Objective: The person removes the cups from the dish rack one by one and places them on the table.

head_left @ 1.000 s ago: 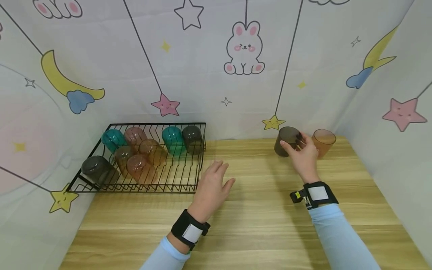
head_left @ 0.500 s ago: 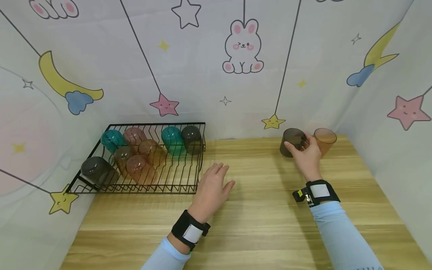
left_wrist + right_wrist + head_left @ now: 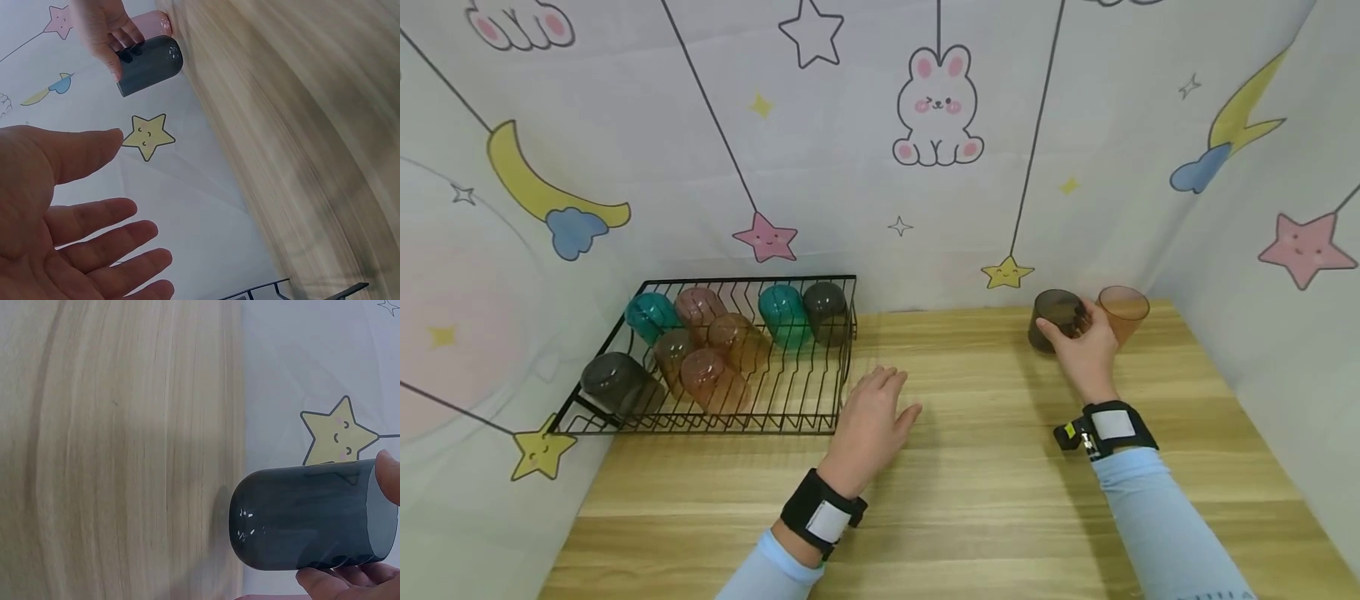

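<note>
My right hand (image 3: 1088, 354) grips a dark grey see-through cup (image 3: 300, 519) near its rim, thumb on one side and fingers on the other. The cup is upright, mouth up, at the back right of the table. Close beside it, to the right, stands an amber-pink cup (image 3: 1126, 312), also mouth up and partly behind the hand. My left hand (image 3: 868, 429) hovers by the rack's right front corner with fingers extended, holding nothing. In the left wrist view its thumb and fingers (image 3: 112, 244) are spread apart.
A black wire rack (image 3: 842, 383) stands at the back left. Upside-down cups sit in it: teal (image 3: 785, 312), grey (image 3: 617, 379), pink and amber (image 3: 737, 337). A cartoon-printed white cloth (image 3: 925, 250) hangs behind the wooden table (image 3: 970, 500).
The right hand and the grey cup have shifted slightly right, closer to the amber-pink cup. The left hand stays nearly still beside the rack.
</note>
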